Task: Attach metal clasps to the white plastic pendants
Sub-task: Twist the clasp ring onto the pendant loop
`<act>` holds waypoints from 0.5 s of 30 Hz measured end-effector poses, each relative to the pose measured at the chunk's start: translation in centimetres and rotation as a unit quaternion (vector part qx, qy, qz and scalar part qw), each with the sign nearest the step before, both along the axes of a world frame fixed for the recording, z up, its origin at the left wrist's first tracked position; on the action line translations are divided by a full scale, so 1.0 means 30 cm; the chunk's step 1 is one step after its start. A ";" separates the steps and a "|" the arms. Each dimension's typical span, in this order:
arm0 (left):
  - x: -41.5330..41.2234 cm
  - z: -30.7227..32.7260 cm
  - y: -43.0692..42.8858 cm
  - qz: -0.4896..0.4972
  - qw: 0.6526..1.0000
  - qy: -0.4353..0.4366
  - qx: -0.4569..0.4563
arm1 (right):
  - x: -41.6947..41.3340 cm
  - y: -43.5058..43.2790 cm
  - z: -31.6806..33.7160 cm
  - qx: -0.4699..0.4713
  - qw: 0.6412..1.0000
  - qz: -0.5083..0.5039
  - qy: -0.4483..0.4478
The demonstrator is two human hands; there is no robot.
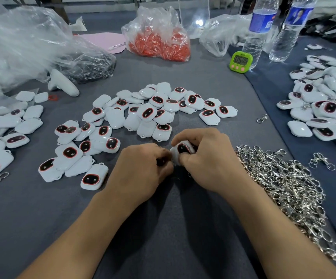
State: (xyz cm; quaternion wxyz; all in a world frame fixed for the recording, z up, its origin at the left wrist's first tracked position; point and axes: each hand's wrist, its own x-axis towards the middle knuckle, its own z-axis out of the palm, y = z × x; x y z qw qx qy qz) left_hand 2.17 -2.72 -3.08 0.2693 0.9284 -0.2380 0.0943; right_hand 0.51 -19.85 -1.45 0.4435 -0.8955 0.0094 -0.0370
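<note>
While fingers grip a pendant, the bag holds perhaps cords.

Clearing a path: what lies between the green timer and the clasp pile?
One loose clasp on otherwise bare cloth, between the timer and the clasp pile, seen in the head view.

We are seeing a grey cloth-covered table filling the frame, a darker blue cloth lying along the right edge, and a glare shining at top centre.
</note>
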 end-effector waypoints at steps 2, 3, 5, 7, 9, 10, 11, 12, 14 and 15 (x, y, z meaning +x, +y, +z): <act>-0.008 0.000 -0.005 0.007 1.000 -0.019 0.004 | 0.001 -0.003 -0.006 0.030 0.999 -0.005 0.017; -0.009 0.000 -0.006 0.012 1.000 -0.027 0.000 | 0.002 -0.003 -0.009 0.057 0.998 -0.014 0.030; -0.007 0.004 -0.007 0.028 0.999 -0.040 -0.024 | 0.006 0.001 -0.012 0.142 0.987 -0.042 0.061; -0.001 0.006 -0.005 0.041 0.995 -0.045 -0.080 | 0.014 -0.001 -0.009 0.228 0.968 -0.065 0.086; 0.006 0.006 0.001 0.051 0.985 0.003 -0.163 | 0.022 -0.012 0.003 0.313 0.941 -0.071 0.107; 0.011 0.004 0.006 0.050 0.978 0.039 -0.198 | 0.025 -0.019 0.009 0.348 0.927 -0.072 0.119; 0.015 0.005 0.008 0.040 0.971 0.073 -0.224 | 0.026 -0.026 0.014 0.374 0.915 -0.071 0.133; 0.019 0.008 0.009 0.026 0.965 0.097 -0.242 | 0.025 -0.032 0.018 0.393 0.905 -0.066 0.147; 0.027 0.013 0.007 0.004 0.952 0.122 -0.281 | 0.021 -0.036 0.026 0.422 0.890 -0.045 0.167; 0.028 0.018 0.003 -0.003 0.941 0.134 -0.309 | 0.018 -0.038 0.031 0.433 0.884 -0.034 0.171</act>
